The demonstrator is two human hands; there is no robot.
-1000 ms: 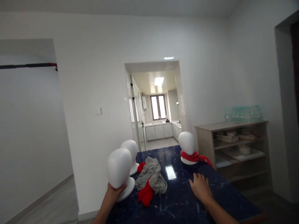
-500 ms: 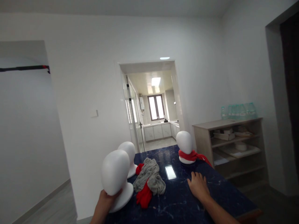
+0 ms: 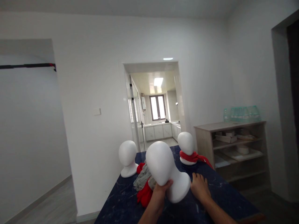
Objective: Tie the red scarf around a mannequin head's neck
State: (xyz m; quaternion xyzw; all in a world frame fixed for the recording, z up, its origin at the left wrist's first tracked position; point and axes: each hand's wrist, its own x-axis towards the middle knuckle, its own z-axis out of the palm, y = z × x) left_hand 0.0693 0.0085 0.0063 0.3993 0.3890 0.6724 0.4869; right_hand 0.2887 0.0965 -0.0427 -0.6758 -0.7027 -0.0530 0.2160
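Observation:
A white mannequin head (image 3: 160, 160) is tilted in front of me, its base leaning to the right. My left hand (image 3: 162, 193) is wrapped around its neck. My right hand (image 3: 199, 186) rests on the dark blue table (image 3: 112, 202), fingers stretched out, just right of that base. Behind the held head, grey knit fabric (image 3: 142, 179) and red knit fabric (image 3: 144, 196) lie in a pile, partly hidden by it. At the far right of the table, another mannequin head (image 3: 186, 142) stands upright with a red scarf (image 3: 190, 157) around its neck.
A third, bare mannequin head (image 3: 127, 154) stands at the table's left edge. Right of the table is a wooden shelf unit (image 3: 203, 141) with several plastic bottles (image 3: 244, 114) on top. Beyond the table, a doorway opens onto a kitchen (image 3: 158, 132).
My left hand has carried the mannequin head from the table's left side to the middle, tilting it over. It now covers part of the fabric pile. My right hand has hardly moved.

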